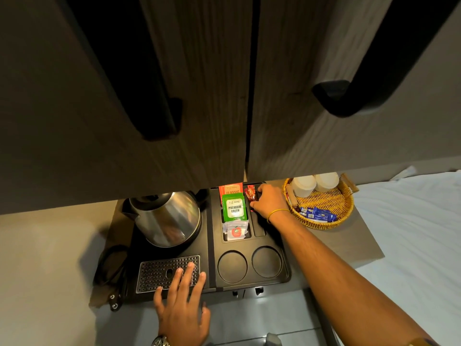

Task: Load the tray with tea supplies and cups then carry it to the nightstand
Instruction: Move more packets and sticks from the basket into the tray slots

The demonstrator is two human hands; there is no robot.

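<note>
A round wicker tray sits to the right, holding two white paper cups at its back and blue sachets at its front. Left of it lies a black organiser tray with a steel kettle, upright tea packets, green and orange, and white sachets. My right hand reaches into the narrow right slot and pinches red sachets. My left hand lies flat, fingers spread, on the perforated drip grille.
Dark wooden cabinet doors with black handles hang low overhead, covering the back of the shelf. Two round cup recesses are in the organiser. A black power cord coils at the left. White bedding lies to the right.
</note>
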